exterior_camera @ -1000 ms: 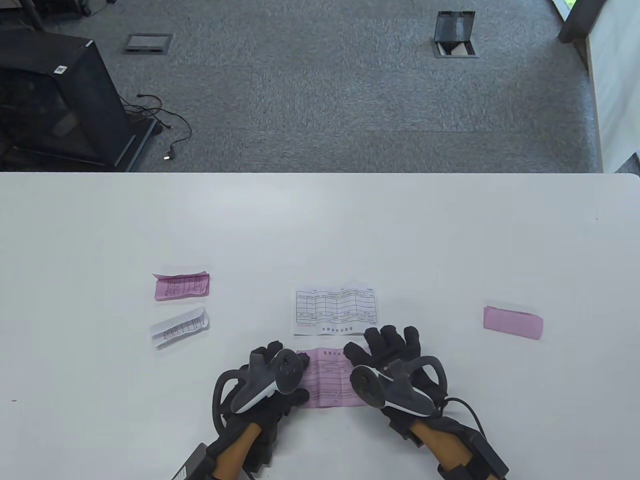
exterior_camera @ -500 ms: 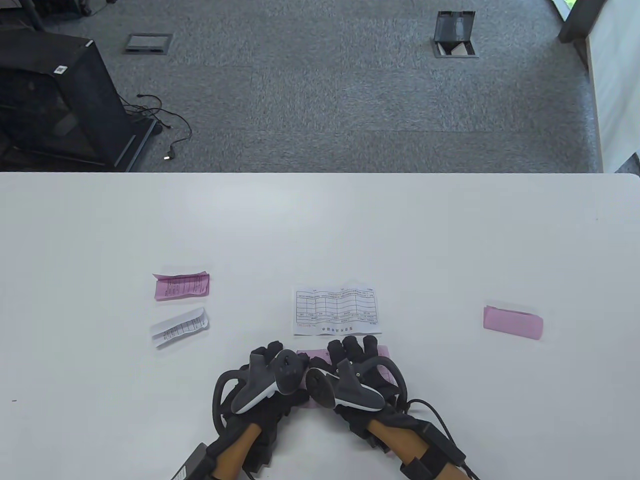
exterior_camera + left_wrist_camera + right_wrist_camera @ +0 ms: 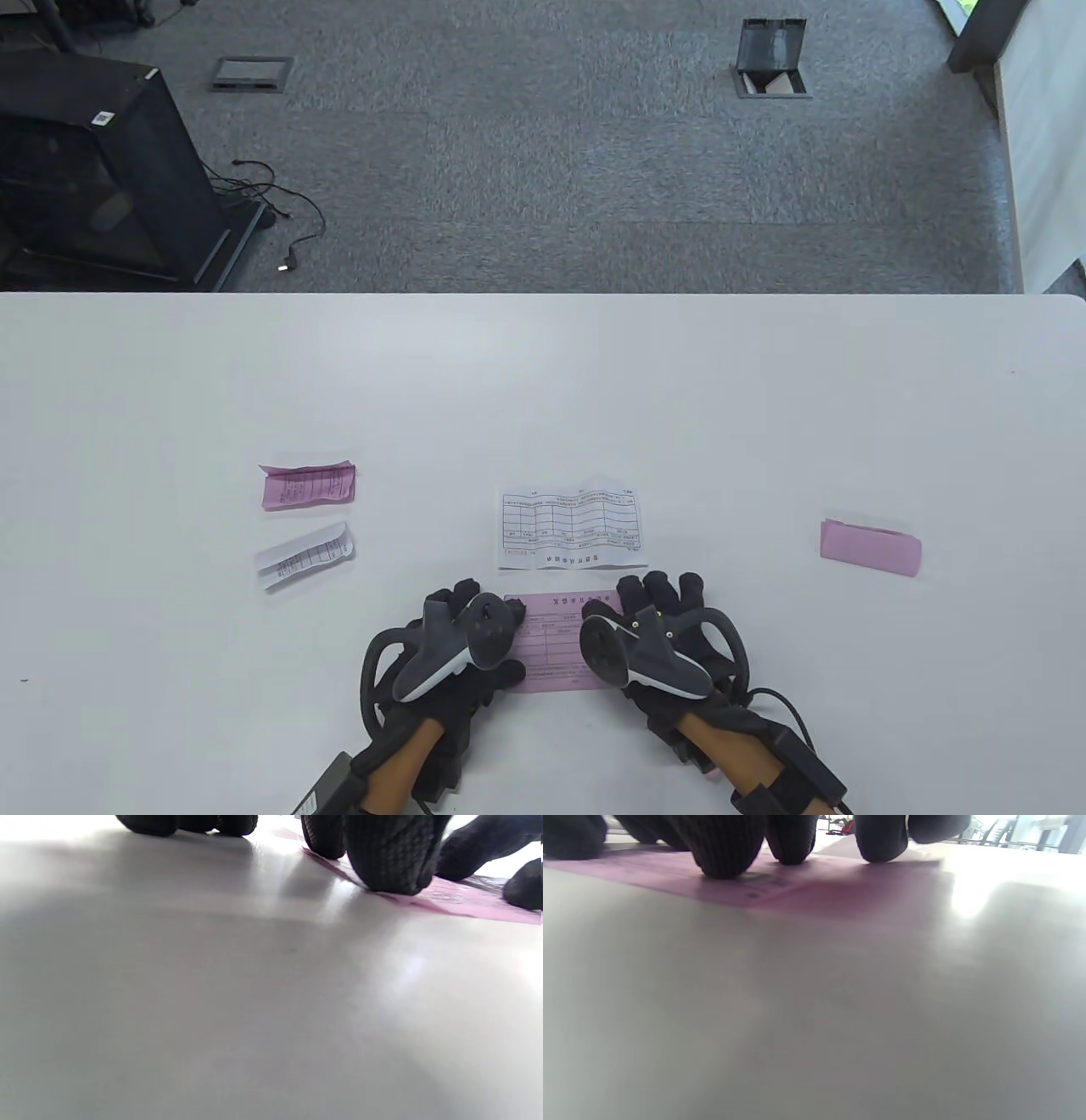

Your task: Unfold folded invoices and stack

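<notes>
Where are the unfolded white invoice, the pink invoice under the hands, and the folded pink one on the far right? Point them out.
unfolded white invoice (image 3: 573,526), table view, middle of its printed grid.
pink invoice under the hands (image 3: 556,645), table view, bare middle between the hands.
folded pink invoice (image 3: 870,548), table view, centre of its top face.

**Paper, cloth and a smooth table**

The table (image 3: 543,382) is seen to be white, smooth and a little shiny. The pink invoice (image 3: 556,645) is thin matt paper. Both hands are covered in black knitted cloth, with rough ribbed fingertips (image 3: 725,853) pressed on it.
</notes>
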`<state>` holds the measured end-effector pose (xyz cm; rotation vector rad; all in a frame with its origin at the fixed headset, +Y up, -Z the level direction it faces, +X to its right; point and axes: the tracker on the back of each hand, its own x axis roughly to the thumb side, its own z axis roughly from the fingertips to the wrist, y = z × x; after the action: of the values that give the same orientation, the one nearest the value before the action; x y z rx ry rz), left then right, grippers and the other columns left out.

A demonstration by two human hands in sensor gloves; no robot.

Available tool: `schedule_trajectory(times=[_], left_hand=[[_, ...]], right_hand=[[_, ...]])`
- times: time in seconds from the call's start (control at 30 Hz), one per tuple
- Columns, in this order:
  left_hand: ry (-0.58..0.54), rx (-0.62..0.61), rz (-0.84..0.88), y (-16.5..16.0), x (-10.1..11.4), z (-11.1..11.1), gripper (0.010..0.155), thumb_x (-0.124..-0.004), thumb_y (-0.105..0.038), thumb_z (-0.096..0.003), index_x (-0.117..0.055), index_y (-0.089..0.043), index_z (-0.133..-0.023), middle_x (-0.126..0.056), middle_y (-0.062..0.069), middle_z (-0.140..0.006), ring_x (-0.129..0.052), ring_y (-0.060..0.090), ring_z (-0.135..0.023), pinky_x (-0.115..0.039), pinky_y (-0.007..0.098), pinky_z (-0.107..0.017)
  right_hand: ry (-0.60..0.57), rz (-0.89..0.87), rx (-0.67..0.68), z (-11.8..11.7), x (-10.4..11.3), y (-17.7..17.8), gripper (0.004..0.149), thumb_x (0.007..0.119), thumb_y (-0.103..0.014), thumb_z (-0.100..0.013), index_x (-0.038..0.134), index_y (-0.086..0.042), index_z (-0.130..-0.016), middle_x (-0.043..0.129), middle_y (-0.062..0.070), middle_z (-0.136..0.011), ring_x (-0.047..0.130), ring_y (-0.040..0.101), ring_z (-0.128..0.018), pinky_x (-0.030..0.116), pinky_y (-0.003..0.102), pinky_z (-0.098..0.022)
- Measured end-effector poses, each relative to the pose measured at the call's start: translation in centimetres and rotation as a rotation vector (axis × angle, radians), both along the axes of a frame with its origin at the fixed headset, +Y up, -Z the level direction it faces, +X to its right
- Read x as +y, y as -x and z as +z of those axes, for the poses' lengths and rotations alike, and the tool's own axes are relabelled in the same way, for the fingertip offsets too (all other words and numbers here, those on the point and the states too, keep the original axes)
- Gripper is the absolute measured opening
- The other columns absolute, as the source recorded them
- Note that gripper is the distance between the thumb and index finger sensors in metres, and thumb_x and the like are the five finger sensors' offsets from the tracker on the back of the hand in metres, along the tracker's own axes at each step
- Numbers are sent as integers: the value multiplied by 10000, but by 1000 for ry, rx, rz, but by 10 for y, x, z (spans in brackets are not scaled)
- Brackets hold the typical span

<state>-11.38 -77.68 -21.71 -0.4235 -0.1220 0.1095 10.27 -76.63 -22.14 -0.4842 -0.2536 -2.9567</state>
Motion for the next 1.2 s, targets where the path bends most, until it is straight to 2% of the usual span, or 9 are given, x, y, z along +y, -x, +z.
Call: schedule_trajectory(times=[0.4,0.83,0.97,1.03,1.2], left_hand=[[6,9,4,0,0,0,720,-796,-539,-439,-468,-474,-1076,-260,123,-1220,-286,396,-1079,-433,534,-770],[7,11,8,0,-1,0,724,-792,-539,-441,-461,-466,-1081,-254,125,-1220,-279,395,-1079,-426,535,-770],[7,11,7,0,-1,0,724,-791,-539,-442,-460,-464,-1082,-253,126,-1220,-279,397,-1078,-425,536,-769],[7,11,8,0,-1,0,723,-790,-538,-443,-460,-464,-1082,-253,126,-1220,-278,398,-1078,-424,537,-769],[7,11,7,0,-1,0,724,-789,-539,-443,-458,-462,-1083,-253,127,-1219,-278,400,-1076,-423,536,-768]], right_hand=[[15,-30,-104,-3,-2,-50,606,685,-519,-447,529,-368,-1013,521,176,-1101,487,489,-995,355,769,-668],[43,-77,-130,-4,-3,-54,609,694,-511,-448,530,-351,-1013,524,181,-1094,514,479,-985,377,757,-668],[134,-204,-180,-8,-3,-60,645,682,-522,-452,500,-314,-1035,473,208,-1101,468,511,-984,365,757,-667],[139,-260,-217,-11,-2,-62,666,676,-529,-453,491,-287,-1045,485,207,-1096,471,511,-982,368,757,-665],[111,-243,-254,-12,-5,-55,748,650,-582,-441,453,-231,-1071,481,222,-1086,468,523,-969,373,751,-664]])
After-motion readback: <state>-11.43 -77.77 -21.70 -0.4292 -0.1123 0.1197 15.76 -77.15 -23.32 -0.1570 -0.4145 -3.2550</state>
